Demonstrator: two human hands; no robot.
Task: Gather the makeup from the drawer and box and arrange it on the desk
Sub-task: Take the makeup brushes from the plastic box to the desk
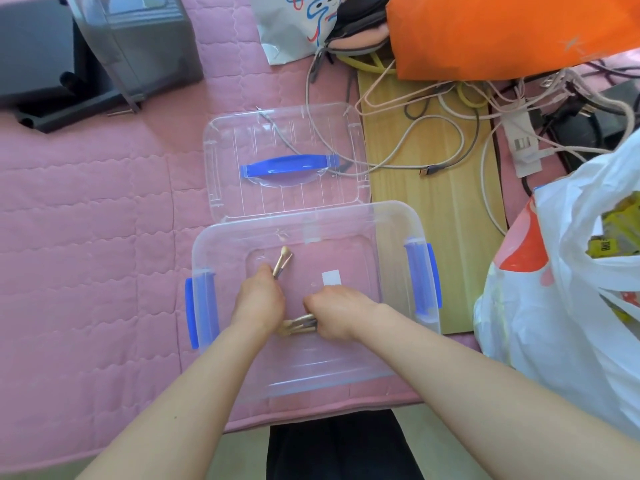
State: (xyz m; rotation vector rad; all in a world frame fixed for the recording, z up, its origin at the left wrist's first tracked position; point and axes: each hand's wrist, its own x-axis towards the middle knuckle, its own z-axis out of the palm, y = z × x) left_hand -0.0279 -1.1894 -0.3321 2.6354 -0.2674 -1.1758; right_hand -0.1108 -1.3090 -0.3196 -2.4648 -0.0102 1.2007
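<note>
Clear box [398,216] on pink mat [86,237], lid [287,133] beyond; left hand [259,303] fingers [265,272] pinch one brush [283,259], right hand [337,311] grips brush bundle [301,322].

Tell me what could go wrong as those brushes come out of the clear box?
The right hand grips a bundle by one end; a loose grip could drop some back into the box. The left hand holds brushes too, so neither hand is free to catch a slip. Cables lie beside the lid; brushes set down there might tangle.
</note>
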